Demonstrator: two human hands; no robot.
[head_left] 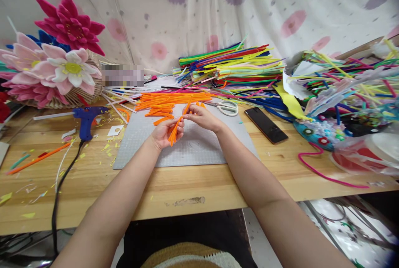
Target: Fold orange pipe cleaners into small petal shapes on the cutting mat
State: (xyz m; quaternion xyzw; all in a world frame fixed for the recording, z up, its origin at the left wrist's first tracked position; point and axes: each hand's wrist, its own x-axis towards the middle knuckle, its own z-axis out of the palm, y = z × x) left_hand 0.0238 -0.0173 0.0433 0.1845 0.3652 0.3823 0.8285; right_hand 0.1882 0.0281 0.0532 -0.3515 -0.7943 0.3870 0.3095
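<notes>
My left hand (pixel 168 133) is closed around a small bunch of orange pipe cleaners (pixel 173 136), whose ends fan out below the fingers. Close on its right, my right hand (pixel 199 117) pinches the upper part of an orange strip that rises from the bunch. Both hands are above the grey cutting mat (pixel 193 151). Just behind them a pile of cut orange pipe cleaners (pixel 156 102) lies across the mat's back edge. White-handled scissors (pixel 227 108) rest behind my right hand, partly among the coloured stems.
A blue glue gun (pixel 87 120) with a black cord lies left of the mat, near felt-like flowers (pixel 73 25). A black phone (pixel 266 124) is at the mat's right. Bundles of coloured pipe cleaners (pixel 237 64) line the back. A plastic-wrapped cup (pixel 368 153) stands far right.
</notes>
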